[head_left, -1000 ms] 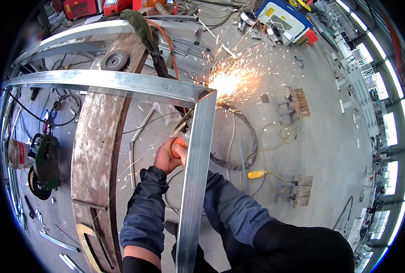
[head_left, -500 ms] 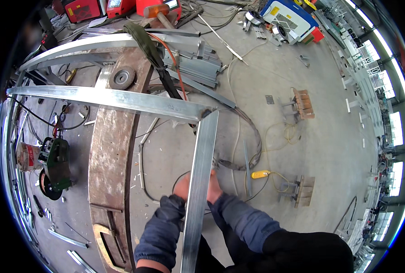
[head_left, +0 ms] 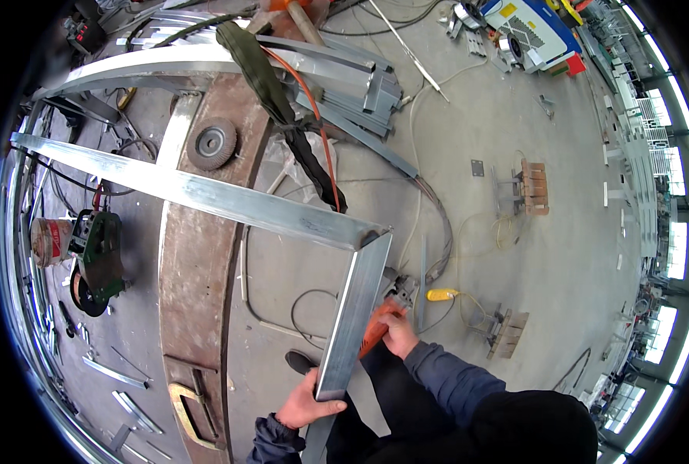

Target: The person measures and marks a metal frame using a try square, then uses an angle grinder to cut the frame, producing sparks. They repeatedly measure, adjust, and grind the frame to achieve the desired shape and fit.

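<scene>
Single head-worn fisheye view, straight down, close over a steel frame (head_left: 228, 203) and workshop floor (head_left: 515, 255).

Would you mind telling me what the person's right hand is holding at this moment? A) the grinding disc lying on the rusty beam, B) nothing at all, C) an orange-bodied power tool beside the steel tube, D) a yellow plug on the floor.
C: the right hand grips the orange power tool just right of the steel tube, while the left hand rests on the tube's lower part.
</scene>
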The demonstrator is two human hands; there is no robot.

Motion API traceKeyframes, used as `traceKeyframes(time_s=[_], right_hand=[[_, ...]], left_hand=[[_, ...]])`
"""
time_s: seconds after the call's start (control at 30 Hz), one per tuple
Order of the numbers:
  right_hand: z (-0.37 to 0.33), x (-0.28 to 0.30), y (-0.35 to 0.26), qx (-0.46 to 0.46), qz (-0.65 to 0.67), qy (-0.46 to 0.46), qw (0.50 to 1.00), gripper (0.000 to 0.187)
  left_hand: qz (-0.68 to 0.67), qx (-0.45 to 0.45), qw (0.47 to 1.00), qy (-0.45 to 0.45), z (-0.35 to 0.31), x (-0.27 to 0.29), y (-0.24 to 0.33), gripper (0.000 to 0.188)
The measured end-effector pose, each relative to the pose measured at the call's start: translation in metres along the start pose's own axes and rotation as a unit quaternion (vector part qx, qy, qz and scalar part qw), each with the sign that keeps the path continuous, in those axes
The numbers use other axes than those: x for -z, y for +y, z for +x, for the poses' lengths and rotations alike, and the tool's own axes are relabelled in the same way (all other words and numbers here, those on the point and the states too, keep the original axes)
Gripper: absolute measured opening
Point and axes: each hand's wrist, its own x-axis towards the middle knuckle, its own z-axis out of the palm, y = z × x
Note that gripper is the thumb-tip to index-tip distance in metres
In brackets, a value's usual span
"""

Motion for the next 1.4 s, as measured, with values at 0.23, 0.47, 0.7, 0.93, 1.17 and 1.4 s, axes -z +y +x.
traceKeyframes(time_s=[0.23,0.47,0.7,0.93,1.17,1.4], right_hand=[[0.003,-0.017,-0.001,0.009,0.014,-0.006,1.0,0.06],[-0.015,-0.027,0.001,-0.006,0.013,-0.03,0.999,0.06],[-0.023,-0.022,-0.01,0.01,0.001,-0.066,0.998,0.059],[-0.028,-0.014,-0.022,0.015,-0.026,-0.076,0.997,0.059],[-0.045,-0.015,-0.036,0.018,-0.042,-0.093,0.995,0.062],[-0.078,-0.028,-0.066,0.025,-0.016,-0.08,0.996,0.045]], left_hand=[[-0.102,0.035,0.994,-0.02,0.015,-0.004,0.02,0.071],[-0.041,0.011,0.997,0.062,0.005,-0.015,0.021,0.061],[-0.023,-0.006,0.997,0.077,0.005,-0.018,0.018,0.061],[0.0,0.005,0.999,0.037,0.005,-0.011,0.019,0.074],[0.035,-0.022,0.997,0.062,0.0,-0.015,0.021,0.082],[0.17,0.03,0.958,0.229,-0.002,-0.043,0.022,0.071]])
